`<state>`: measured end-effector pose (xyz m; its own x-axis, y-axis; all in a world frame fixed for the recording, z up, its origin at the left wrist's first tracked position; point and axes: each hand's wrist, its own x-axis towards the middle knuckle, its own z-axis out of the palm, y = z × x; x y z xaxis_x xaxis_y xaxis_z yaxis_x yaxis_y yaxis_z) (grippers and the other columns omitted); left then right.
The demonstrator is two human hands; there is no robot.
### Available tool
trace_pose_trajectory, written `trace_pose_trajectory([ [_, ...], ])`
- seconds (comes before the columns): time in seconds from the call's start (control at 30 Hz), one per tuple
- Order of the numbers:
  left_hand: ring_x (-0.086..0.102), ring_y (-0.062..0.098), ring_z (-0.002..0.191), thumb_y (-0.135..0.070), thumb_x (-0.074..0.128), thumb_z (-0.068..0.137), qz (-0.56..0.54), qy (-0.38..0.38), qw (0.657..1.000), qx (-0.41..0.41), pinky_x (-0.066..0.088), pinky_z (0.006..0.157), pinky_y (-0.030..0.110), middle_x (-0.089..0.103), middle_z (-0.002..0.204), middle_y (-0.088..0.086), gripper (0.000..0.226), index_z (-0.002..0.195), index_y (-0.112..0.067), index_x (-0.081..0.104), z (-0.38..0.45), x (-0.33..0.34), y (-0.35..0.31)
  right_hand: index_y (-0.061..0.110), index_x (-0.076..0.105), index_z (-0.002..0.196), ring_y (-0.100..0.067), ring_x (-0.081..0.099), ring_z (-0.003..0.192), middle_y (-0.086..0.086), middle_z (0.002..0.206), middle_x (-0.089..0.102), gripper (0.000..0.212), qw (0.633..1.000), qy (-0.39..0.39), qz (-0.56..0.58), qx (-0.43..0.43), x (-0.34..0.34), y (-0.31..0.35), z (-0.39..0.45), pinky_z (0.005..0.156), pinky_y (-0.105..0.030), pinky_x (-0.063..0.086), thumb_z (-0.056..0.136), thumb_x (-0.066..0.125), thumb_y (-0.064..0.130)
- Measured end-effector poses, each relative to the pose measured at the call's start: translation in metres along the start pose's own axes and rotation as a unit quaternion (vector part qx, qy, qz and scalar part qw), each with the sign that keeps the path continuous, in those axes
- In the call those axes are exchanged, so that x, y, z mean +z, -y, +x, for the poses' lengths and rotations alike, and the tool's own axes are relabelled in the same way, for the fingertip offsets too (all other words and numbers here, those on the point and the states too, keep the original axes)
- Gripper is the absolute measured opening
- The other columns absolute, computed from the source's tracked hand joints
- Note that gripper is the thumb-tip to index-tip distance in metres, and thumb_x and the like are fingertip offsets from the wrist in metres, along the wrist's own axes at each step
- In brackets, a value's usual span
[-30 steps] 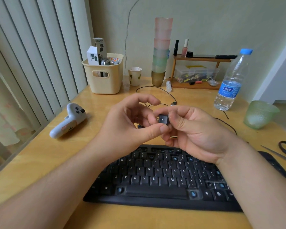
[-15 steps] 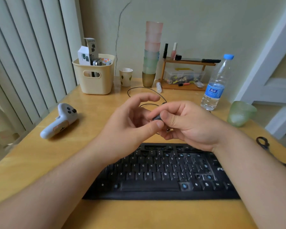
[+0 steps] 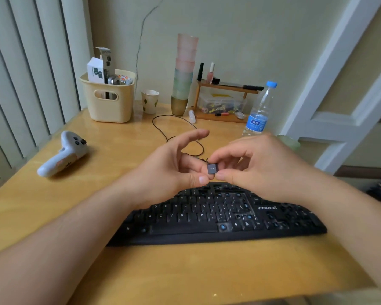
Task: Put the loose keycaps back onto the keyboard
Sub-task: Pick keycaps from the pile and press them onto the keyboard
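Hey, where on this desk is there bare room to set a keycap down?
Bare wood lies along the near edge in front of the black keyboard, and between the white game controller and the black cable loop. The back, by the cream basket and wooden shelf, is crowded.

Left hand (image 3: pixel 169 172), right hand (image 3: pixel 257 170) seemingly pinching.

A wooden table (image 3: pixel 110 164) is seen, on which a black keyboard (image 3: pixel 207 219) is laid near the front edge, with a white controller (image 3: pixel 63 154) placed well apart to its left. Along the back edge are set a cream basket (image 3: pixel 110 106), a paper cup (image 3: pixel 150 101), 1 stack of tumblers (image 3: pixel 184 73), a small wooden shelf (image 3: pixel 223 102) and a water bottle (image 3: pixel 259 113). A thin black cable (image 3: pixel 163 130) is looped on the surface between the cup and the keyboard.
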<state>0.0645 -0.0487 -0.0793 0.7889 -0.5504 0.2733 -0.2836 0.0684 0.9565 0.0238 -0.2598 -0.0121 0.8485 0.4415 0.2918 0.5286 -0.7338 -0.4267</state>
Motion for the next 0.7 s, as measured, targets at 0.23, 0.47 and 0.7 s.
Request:
trace_pose_trajectory([
  [0.23, 0.071, 0.019, 0.092, -0.003, 0.075, 0.082, -0.038, 0.019, 0.999, 0.004, 0.055, 0.089, 0.029, 0.077, 0.096, 0.013, 0.088, 0.157, -0.025, 0.033, -0.001, 0.002, 0.000, 0.035, 0.079, 0.098, -0.009, 0.068, 0.078, 0.015, 0.085, 0.073, 0.025, 1.000, -0.009, 0.015, 0.008, -0.003, -0.003, -0.008, 0.068, -0.019, 0.054, 0.082, 0.084, 0.017],
  [0.47, 0.064, 0.019, 0.085, -0.013, 0.078, 0.082, -0.021, 0.021, 1.000, 0.008, 0.052, 0.085, 0.033, 0.072, 0.089, 0.006, 0.080, 0.151, -0.030, 0.041, 0.000, 0.004, 0.008, 0.032, 0.077, 0.091, -0.011, 0.067, 0.072, 0.013, 0.077, 0.071, 0.021, 1.000, -0.019, -0.019, -0.014, 0.004, -0.006, -0.011, 0.067, -0.032, 0.057, 0.076, 0.089, 0.025],
  [0.7, 0.062, 0.017, 0.083, -0.014, 0.077, 0.086, 0.018, 0.022, 1.000, 0.010, 0.051, 0.079, 0.028, 0.072, 0.088, 0.001, 0.076, 0.151, -0.030, 0.040, 0.002, 0.005, 0.013, 0.030, 0.069, 0.081, -0.010, 0.063, 0.075, 0.014, 0.071, 0.064, 0.032, 0.997, -0.034, -0.070, -0.017, 0.013, -0.013, -0.013, 0.065, -0.030, 0.052, 0.066, 0.095, 0.038],
])
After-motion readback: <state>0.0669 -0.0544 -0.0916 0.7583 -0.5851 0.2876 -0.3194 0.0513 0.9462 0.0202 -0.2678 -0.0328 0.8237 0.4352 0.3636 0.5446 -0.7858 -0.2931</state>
